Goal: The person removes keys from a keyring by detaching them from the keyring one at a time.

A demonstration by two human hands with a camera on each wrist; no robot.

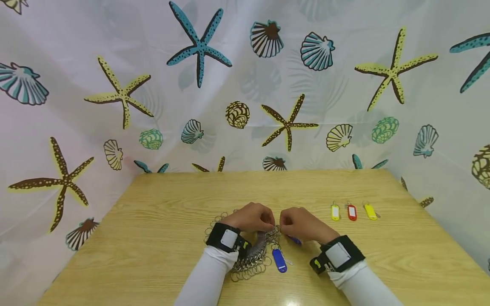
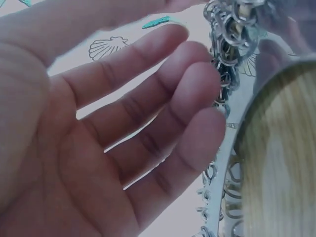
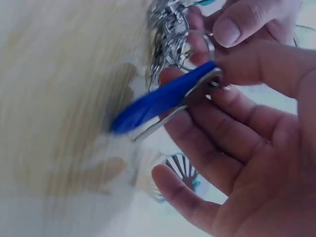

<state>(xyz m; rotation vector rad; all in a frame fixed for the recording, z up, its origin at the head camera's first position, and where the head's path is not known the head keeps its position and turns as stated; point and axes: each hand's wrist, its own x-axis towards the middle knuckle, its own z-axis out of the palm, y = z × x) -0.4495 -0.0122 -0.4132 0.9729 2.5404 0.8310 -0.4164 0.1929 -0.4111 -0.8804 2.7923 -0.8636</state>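
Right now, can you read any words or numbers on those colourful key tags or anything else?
No text can be read anywhere.
The yellow key tag, red key tag and second yellow key tag have white label windows, too small to tell.
The blue key tag shows nothing.

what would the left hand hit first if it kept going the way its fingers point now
Most likely the right hand. The left hand points right across the table, its fingertips almost meeting the other hand's over the bunch of key rings. The rings between them may come first; depth is hard to judge.
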